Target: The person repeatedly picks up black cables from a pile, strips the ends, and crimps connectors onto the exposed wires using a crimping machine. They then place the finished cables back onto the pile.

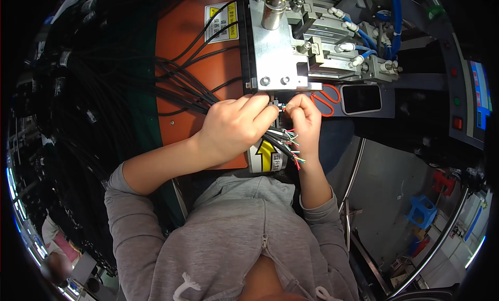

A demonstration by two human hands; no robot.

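Note:
My left hand (236,122) is closed on a black cable at the front edge of a metal machine fixture (278,51). Against it, my right hand (305,119) pinches the small coloured wires (283,108) at the cable's end; the fingertips hide most of them. Below both hands lies a bundle of stripped cable ends (288,145) with red, white, green, blue and yellow cores fanning to the right. More black cables (195,85) run in from the left over an orange-brown board (176,125).
Red-handled scissors (327,101) and a phone (361,99) lie right of my right hand. Pneumatic cylinders with blue hoses (371,46) stand behind. A control panel (462,98) is at far right. A blue stool (421,211) stands on the floor. Another person (62,246) is at lower left.

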